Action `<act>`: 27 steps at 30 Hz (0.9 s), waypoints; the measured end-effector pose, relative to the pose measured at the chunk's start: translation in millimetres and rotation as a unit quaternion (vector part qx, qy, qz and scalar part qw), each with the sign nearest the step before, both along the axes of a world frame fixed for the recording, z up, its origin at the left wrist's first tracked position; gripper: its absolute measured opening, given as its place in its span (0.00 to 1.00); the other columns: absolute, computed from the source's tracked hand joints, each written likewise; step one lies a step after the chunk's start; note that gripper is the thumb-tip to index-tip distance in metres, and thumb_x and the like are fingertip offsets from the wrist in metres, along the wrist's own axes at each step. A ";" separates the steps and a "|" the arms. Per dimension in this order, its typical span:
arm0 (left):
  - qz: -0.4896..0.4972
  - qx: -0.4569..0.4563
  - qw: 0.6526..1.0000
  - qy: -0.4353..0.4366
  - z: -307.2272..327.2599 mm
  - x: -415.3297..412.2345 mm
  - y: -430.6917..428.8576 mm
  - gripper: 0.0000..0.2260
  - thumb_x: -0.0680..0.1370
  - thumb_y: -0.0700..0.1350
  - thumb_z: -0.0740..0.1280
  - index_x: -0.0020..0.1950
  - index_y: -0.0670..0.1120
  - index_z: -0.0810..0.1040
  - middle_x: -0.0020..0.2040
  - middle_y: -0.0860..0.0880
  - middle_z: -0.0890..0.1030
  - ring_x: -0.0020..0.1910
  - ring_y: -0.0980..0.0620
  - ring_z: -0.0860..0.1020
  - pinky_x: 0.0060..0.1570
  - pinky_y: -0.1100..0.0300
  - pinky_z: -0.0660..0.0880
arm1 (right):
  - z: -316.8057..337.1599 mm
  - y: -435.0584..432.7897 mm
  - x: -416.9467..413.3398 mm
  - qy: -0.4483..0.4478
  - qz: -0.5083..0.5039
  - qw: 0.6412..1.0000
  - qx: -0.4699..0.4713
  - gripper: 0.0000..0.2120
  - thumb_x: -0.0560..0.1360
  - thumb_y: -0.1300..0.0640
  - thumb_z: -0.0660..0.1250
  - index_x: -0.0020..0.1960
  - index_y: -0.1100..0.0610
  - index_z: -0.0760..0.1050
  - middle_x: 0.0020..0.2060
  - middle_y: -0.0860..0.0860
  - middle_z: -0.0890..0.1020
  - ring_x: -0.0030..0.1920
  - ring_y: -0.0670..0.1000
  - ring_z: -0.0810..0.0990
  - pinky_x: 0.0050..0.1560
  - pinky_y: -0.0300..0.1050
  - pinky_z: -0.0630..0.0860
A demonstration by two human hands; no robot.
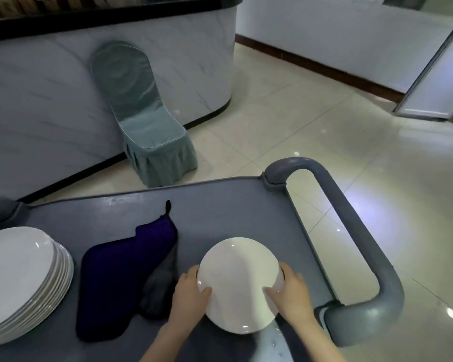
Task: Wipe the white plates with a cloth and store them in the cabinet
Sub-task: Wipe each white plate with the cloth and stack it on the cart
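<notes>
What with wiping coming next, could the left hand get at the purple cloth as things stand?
Likely yes, once freed: the left hand grips the white plate; the purple cloth lies uncovered beside it.

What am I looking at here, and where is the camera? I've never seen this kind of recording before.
There is no machine here. A person wears one wide-angle camera on the head, looking forward and down at their own bare hands. The left hand and right hand grip a white plate by opposite edges, thumbs on top, over a grey cart. On the cart lie a stack of white plates at the left, a purple cloth and a grey cloth beside it. The cart's handle curves at the right. Beyond stands a covered chair against a counter.
</notes>
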State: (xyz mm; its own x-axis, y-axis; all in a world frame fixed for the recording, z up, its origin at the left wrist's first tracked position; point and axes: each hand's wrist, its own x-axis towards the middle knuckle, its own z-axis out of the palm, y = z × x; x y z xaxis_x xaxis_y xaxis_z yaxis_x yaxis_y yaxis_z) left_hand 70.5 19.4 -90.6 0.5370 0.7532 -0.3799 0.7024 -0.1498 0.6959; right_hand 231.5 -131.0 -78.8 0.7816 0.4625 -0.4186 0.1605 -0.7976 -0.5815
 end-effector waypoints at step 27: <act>0.216 0.077 0.963 -0.140 14.2 -150.0 89.5 0.12 0.79 0.42 0.67 0.62 0.52 0.79 0.53 0.58 0.80 0.54 0.58 0.78 0.51 0.69 0.70 | 23.4 144.2 -79.7 0.221 -0.106 0.911 0.331 0.18 0.81 0.64 0.62 0.63 0.44 0.76 0.57 0.41 0.81 0.54 0.42 0.80 0.49 0.43 0.77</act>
